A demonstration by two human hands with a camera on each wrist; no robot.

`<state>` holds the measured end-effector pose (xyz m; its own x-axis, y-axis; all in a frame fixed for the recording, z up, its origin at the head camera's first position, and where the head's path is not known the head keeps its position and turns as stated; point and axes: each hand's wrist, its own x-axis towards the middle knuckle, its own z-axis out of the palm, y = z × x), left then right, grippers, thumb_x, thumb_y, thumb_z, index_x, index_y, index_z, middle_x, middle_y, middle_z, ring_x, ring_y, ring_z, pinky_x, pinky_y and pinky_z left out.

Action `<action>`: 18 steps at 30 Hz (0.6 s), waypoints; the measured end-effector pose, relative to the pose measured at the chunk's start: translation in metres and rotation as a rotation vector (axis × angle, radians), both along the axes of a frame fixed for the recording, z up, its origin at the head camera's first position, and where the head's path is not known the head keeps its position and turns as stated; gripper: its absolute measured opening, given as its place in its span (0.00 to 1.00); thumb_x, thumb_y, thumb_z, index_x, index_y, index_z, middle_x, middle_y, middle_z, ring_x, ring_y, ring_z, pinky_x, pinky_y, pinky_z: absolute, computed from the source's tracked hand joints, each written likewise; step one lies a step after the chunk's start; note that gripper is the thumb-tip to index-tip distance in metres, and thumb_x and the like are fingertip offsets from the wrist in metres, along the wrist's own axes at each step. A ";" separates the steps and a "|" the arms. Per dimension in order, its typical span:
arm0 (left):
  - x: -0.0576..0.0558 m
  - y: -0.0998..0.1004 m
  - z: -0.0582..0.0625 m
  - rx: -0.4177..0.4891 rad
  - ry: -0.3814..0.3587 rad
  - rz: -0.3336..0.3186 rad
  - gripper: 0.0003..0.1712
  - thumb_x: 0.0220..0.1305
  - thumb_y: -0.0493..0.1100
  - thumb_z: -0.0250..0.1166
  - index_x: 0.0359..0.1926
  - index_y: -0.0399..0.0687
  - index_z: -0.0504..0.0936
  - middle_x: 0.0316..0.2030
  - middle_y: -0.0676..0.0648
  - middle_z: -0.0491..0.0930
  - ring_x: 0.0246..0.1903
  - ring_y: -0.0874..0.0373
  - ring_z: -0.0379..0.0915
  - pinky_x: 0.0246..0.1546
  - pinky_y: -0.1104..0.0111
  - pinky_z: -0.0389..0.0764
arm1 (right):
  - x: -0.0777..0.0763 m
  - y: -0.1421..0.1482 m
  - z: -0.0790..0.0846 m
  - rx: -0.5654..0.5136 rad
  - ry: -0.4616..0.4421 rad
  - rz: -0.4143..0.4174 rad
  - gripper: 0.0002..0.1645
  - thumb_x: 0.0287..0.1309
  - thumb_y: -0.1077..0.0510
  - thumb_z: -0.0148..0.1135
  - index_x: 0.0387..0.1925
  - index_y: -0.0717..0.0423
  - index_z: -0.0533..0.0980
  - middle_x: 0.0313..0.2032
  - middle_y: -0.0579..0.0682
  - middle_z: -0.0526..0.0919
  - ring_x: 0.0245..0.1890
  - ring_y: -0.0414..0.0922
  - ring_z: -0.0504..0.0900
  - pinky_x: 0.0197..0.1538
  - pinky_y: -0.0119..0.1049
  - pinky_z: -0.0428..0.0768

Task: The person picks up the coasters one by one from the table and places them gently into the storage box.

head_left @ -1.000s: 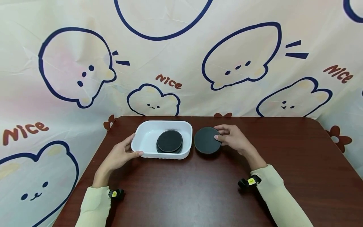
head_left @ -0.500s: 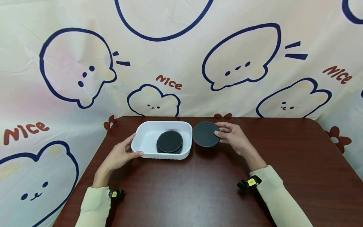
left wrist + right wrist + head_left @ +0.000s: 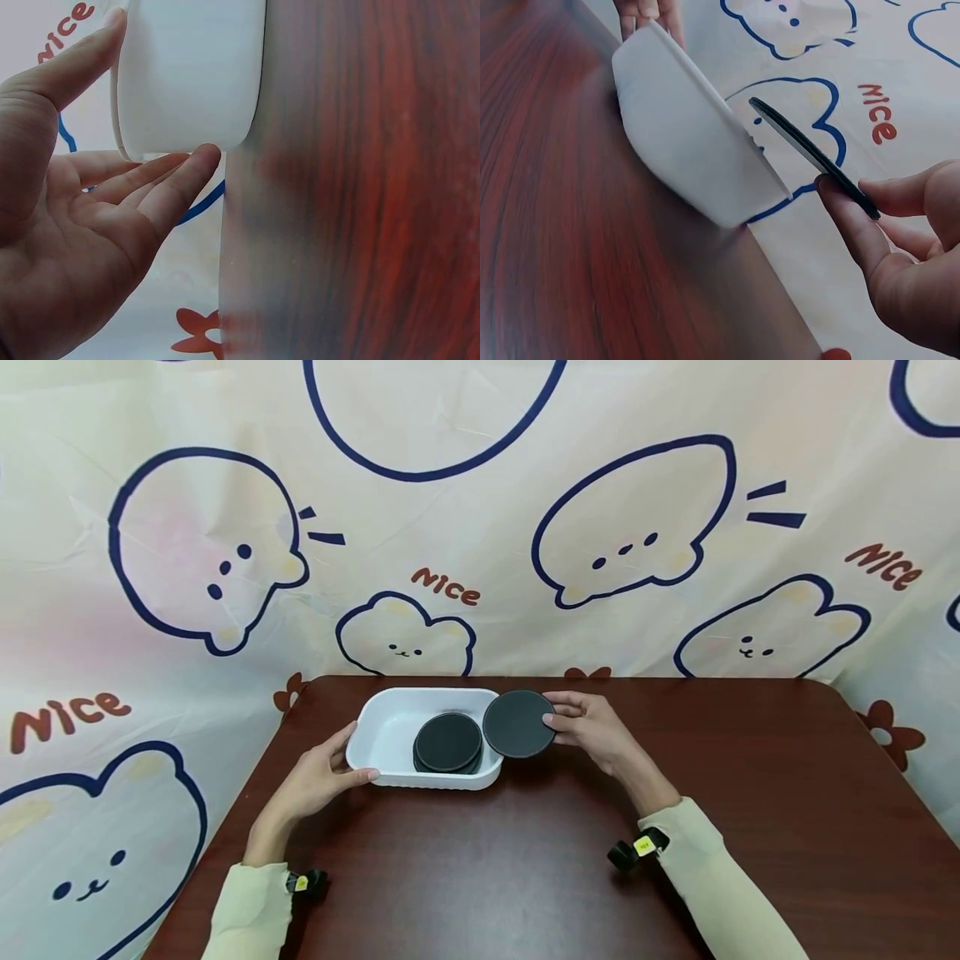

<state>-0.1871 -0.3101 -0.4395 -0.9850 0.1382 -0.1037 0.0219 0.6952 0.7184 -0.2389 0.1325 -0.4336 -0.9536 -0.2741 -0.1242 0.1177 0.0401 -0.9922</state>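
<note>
A round black coaster (image 3: 517, 724) is pinched at its right edge between the thumb and fingers of my right hand (image 3: 594, 732). In the right wrist view the coaster (image 3: 799, 136) appears edge-on, thin and tilted, above the rim of a white plastic basin (image 3: 679, 127). From the head it overlaps the right end of that basin (image 3: 388, 727). Inside the basin, right of its middle, lies a small stack of similar black coasters (image 3: 448, 742). My left hand (image 3: 318, 778) holds the basin's left end, thumb at the near corner and fingers against the end wall (image 3: 187, 82).
The basin stands near the far edge of a dark brown wooden table (image 3: 495, 868). Behind the table hangs a pale cloth (image 3: 495, 518) printed with cartoon bears. Each wrist carries a small black camera (image 3: 633, 850).
My right hand has raised the coaster from beside the basin and carried it left, over the basin's right rim. The left hand keeps its hold on the basin.
</note>
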 end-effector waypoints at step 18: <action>0.000 -0.004 -0.003 0.010 0.043 -0.032 0.62 0.65 0.54 0.79 0.85 0.36 0.51 0.79 0.28 0.63 0.71 0.34 0.74 0.64 0.47 0.82 | -0.009 -0.055 0.000 -0.045 -0.046 -0.002 0.30 0.73 0.66 0.66 0.73 0.59 0.75 0.61 0.63 0.86 0.39 0.37 0.91 0.44 0.30 0.90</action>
